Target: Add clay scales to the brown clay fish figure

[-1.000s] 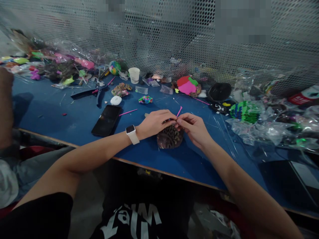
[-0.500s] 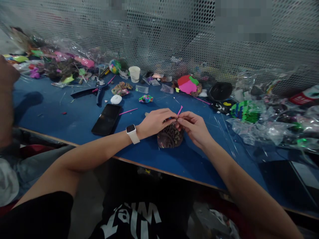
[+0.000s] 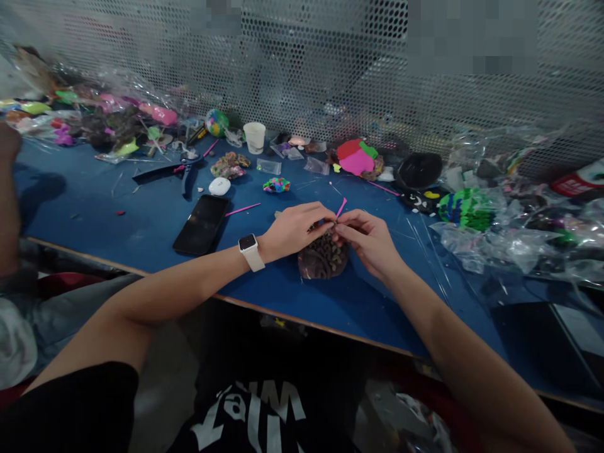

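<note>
My left hand, with a watch at its wrist, bends over a dark brown lump of modelling clay covered in curled ridges. Its thumb and fingers are pressed together at the top of the lump; what they pinch is too small to make out. From the right, my right hand meets it, thumb and forefinger closed. A thin pink modelling tool with a flared end sticks up from between the right fingertips. Its lower end is hidden by the fingers. The clay lump rests on the blue table.
Left of my hands lie a black phone, a white case, another pink stick and dark pliers-like cutters. A paper cup and coloured clay stand behind. Plastic bags crowd the right. Another person's arm is at far left.
My hands keep almost the same pose over the clay lump, with only slight finger movement. The other person's arm at far left has shifted a little further left.
</note>
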Tool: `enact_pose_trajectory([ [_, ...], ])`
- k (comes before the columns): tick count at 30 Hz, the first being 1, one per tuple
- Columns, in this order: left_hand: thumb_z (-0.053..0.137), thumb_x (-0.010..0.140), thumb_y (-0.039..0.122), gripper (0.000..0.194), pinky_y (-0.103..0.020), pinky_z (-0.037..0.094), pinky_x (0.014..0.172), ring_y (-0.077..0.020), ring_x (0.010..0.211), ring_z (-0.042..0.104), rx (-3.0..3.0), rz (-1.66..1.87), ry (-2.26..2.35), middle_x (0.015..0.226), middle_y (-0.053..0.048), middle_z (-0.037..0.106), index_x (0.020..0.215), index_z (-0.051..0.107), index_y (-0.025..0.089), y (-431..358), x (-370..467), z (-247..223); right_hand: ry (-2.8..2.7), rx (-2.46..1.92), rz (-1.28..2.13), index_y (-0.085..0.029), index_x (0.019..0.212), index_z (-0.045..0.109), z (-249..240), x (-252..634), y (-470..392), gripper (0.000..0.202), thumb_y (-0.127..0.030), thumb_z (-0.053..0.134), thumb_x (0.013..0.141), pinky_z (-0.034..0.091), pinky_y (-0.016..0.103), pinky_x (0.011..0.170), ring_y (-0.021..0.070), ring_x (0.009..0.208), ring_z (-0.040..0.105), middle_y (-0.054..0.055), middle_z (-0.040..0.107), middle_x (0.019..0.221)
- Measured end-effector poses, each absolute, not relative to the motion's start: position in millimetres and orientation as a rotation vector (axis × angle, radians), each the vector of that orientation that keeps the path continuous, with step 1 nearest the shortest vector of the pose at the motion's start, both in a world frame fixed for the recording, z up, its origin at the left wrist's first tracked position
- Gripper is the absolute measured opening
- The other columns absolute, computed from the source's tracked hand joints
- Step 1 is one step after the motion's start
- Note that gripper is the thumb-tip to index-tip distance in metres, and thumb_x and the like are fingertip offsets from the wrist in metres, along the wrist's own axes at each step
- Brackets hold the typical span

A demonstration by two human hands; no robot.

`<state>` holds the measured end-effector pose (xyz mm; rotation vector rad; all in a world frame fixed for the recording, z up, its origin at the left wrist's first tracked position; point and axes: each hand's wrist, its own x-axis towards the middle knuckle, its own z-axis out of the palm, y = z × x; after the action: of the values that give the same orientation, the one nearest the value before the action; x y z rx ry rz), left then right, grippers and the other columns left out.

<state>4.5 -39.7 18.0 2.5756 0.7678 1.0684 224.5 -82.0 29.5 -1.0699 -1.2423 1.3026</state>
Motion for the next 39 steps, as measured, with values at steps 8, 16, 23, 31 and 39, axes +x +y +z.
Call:
enact_pose_trajectory([
  [8,0.059,0.118,0.028,0.019,-0.032,0.062,0.09,-0.02,0.102,0.078,2.61,1.145,0.732,0.111,-0.008,0.08,0.12,0.076,0.019,-40,6,16,-1.259,-1.094,1.318,-0.025,0.086,0.082,28,226,-81,0.049,-0.053,0.113,0.061,0.055,0.03,0.063,0.0168,0.068,0.071,0.0,0.079,0.078],
  [16,0.06,0.117,0.025,0.015,-0.031,0.062,0.088,-0.02,0.104,0.079,2.646,1.157,0.717,0.113,-0.008,0.079,0.122,0.073,0.019,-39,5,14,-1.395,-1.108,1.192,-0.024,0.087,0.082,31,232,-79,0.042,-0.056,0.105,0.073,0.051,0.031,0.057,0.0177,0.065,0.069,0.002,0.077,0.074],
  [23,0.058,0.114,0.02,0.015,-0.033,0.061,0.085,-0.0197,0.097,0.078,2.626,1.028,0.81,0.119,-0.009,0.079,0.123,0.07,0.02,-38,4,17,-1.827,-1.28,0.65,-0.026,0.107,0.088,32,259,-71,0.018,-0.039,0.082,0.095,0.059,0.04,0.074,0.0252,0.085,0.079,0.007,0.088,0.1],
  [31,0.055,0.112,0.018,0.016,-0.033,0.058,0.084,-0.0191,0.095,0.074,2.598,0.96,0.894,0.119,-0.009,0.077,0.12,0.069,0.019,-37,4,17,-2.163,-1.29,0.365,-0.026,0.107,0.087,30,258,-73,0.019,-0.024,0.071,0.097,0.057,0.041,0.075,0.0264,0.087,0.075,0.008,0.086,0.103],
  [39,0.055,0.112,0.016,0.016,-0.034,0.057,0.085,-0.0196,0.096,0.075,2.598,0.948,0.906,0.117,-0.008,0.077,0.118,0.07,0.019,-38,5,18,-2.177,-1.274,0.405,-0.028,0.103,0.086,26,256,-73,0.019,-0.021,0.07,0.098,0.06,0.043,0.087,0.0278,0.095,0.079,0.006,0.088,0.104],
])
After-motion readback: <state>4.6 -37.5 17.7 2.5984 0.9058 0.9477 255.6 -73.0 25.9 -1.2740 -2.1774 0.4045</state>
